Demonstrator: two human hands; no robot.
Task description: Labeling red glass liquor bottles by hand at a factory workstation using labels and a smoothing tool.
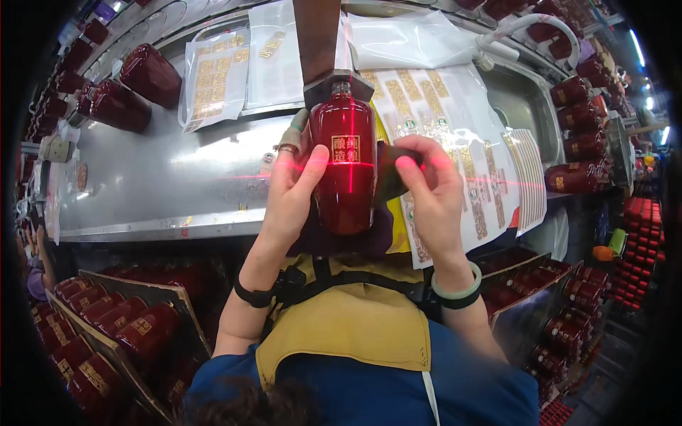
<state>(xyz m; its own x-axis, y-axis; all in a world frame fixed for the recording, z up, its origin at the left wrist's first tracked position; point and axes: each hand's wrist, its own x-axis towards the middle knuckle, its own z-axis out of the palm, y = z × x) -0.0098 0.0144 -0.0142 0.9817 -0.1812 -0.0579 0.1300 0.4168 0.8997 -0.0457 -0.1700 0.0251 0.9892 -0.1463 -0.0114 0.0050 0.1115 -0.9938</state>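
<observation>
A glossy dark red bottle (344,195) lies in front of me, its neck pointing away toward a dark metal bracket (362,86). On its face is a square gold label (345,149), crossed by red laser lines. My left hand (288,188) grips the bottle's left side, thumb on the front; a finger wears a pale cover. Between the thumb and fingers of my right hand (435,195) is a thin dark flat piece (392,170), close against the bottle's right side. Whether that piece touches the glass is unclear.
Clear sheets of gold stickers (462,121) spread to the right, with more sheets (213,78) at the far left on the metal counter (163,177). Red bottles (150,74) stand at the left. Crates of bottles (145,330) flank me below. A white faucet (533,25) arches at the far right.
</observation>
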